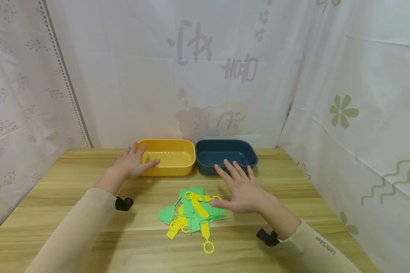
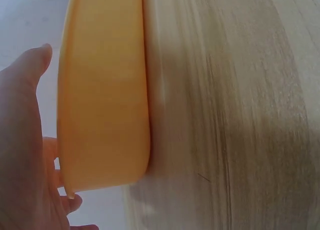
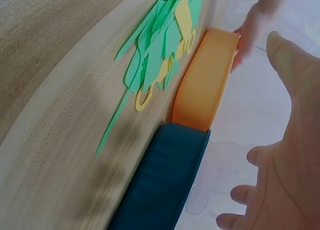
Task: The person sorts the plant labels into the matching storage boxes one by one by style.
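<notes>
My left hand point(image 1: 131, 163) is at the left end of the yellow bin point(image 1: 172, 171), fingers spread and holding nothing. Whether it touches the rim, I cannot tell. With fingers fanned out, my right hand point(image 1: 242, 192) hovers in front of the dark blue bin point(image 1: 205, 169), also holding nothing. Its thumb reaches over the right side of a loose pile on the table. That pile mixes green plastic tags point(image 1: 166, 214) on thin stems with yellow plastic tags point(image 1: 200, 209) that end in open rings. In the right wrist view, green stems point(image 3: 112, 125) stick out from the heap.
Both bins stand side by side at the back of the wooden table point(image 1: 140, 242), and no tags show inside them. A printed curtain point(image 1: 130, 76) hangs right behind and along both sides. Black wrist mounts point(image 1: 124, 204) stick out under the forearms.
</notes>
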`<state>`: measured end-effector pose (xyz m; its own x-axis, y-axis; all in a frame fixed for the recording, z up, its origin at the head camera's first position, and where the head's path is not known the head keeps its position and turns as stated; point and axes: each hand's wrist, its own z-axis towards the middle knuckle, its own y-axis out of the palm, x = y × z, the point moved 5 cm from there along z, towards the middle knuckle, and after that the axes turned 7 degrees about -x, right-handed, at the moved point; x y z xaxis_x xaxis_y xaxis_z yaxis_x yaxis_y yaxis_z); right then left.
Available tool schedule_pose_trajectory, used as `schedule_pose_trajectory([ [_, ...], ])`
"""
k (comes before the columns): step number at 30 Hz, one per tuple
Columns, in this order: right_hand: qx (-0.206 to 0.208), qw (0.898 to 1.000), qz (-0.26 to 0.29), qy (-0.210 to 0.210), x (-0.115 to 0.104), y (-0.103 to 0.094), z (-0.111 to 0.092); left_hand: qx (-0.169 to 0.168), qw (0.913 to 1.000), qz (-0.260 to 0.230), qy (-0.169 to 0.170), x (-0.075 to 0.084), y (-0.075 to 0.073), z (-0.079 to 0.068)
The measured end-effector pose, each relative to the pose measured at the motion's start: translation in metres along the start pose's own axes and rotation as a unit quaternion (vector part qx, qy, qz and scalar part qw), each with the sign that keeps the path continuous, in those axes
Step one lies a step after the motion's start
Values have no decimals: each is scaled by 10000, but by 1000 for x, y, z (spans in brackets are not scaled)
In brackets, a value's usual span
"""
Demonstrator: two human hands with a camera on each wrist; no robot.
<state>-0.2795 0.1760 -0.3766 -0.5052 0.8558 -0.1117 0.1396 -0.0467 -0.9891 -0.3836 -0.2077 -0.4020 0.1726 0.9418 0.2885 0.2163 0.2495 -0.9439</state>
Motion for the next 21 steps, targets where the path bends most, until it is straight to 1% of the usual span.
schedule_pose_trajectory([
  [6, -30, 10000, 21, -10, 0, 1, 1, -42, 10000, 22, -67, -6, 8, 5],
  [10, -4, 10000, 13, -20, -1, 1, 0, -121, 9998, -51, -133, -4, 11, 5],
  [15, 56, 10000, -46, -32, -1, 2, 1, -132, 9998, -38, -157, -1, 11, 3],
  [21, 44, 10000, -38, -37, -1, 0, 4, -158, 9996, 39, -213, -1, 11, 2],
])
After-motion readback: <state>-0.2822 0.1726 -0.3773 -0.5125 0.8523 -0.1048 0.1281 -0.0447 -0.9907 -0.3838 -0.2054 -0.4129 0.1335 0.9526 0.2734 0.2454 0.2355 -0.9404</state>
